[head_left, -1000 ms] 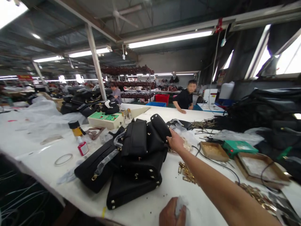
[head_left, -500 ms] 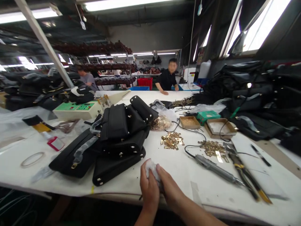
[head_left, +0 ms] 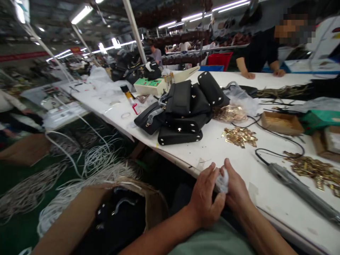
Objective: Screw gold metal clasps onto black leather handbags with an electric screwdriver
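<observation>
Over the table's front edge, my left hand [head_left: 203, 198] and my right hand [head_left: 236, 186] are closed together around a crumpled white wad [head_left: 222, 180]. It may be thin plastic or tissue; the frames do not settle which. Only its middle shows between my palms. Beyond my hands, black bags [head_left: 180, 120] with metal studs lie piled on the white table [head_left: 186, 154]. To the right of the pile are gold metal plates [head_left: 240, 137], a second heap of brassy pieces [head_left: 310, 170] and a grey corded hand tool [head_left: 300, 193].
An open cardboard box [head_left: 71, 216] with black bags inside stands at lower left. White cords [head_left: 98, 159] are heaped on the floor beyond it. A co-worker [head_left: 261, 49] leans on the table's far side. A green-panelled machine [head_left: 150, 85] stands behind the bags.
My view has swung left, bringing the cardboard box and floor cords into sight. Both hands still clasp the white wad, now over the table's edge, with the left fingers shifted around it.
</observation>
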`<action>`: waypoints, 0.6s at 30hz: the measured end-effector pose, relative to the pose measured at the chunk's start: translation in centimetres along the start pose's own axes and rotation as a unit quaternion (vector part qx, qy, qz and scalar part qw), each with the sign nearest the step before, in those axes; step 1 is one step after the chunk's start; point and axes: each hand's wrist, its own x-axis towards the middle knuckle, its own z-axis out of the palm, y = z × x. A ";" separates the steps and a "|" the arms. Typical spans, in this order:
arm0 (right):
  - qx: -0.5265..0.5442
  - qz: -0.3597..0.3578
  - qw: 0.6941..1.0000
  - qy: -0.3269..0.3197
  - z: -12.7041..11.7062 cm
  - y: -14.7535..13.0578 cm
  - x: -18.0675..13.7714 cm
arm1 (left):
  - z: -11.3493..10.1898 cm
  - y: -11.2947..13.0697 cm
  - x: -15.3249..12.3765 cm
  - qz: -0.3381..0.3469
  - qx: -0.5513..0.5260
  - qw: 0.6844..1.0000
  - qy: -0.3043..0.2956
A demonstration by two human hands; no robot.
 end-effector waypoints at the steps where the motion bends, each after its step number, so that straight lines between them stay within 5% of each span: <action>1: 0.005 0.019 1.000 -0.015 0.4 0.0 -0.3 | -0.3 -0.1 -0.6 -0.052 -0.058 0.997 0.022; 5: -0.149 -0.017 0.983 -0.109 2.6 1.1 -1.5 | -1.3 -1.0 -2.4 -0.243 -0.328 0.911 0.062; 9: -0.320 -0.195 0.900 -0.221 4.4 3.3 -1.6 | -1.7 -2.1 -4.0 -0.327 -0.496 0.794 0.132; 11: -0.359 -0.259 0.855 -0.270 4.8 4.2 -1.6 | -2.1 -3.2 -4.8 -0.362 -0.499 0.767 0.177; 14: -0.404 -0.318 0.809 -0.285 4.9 4.8 -1.8 | -3.8 -5.9 -5.9 -0.414 -0.414 0.767 0.263; 18: -0.391 -0.330 0.828 -0.227 4.2 3.9 -1.6 | -7.5 -10.9 -7.1 -0.481 -0.331 0.749 0.315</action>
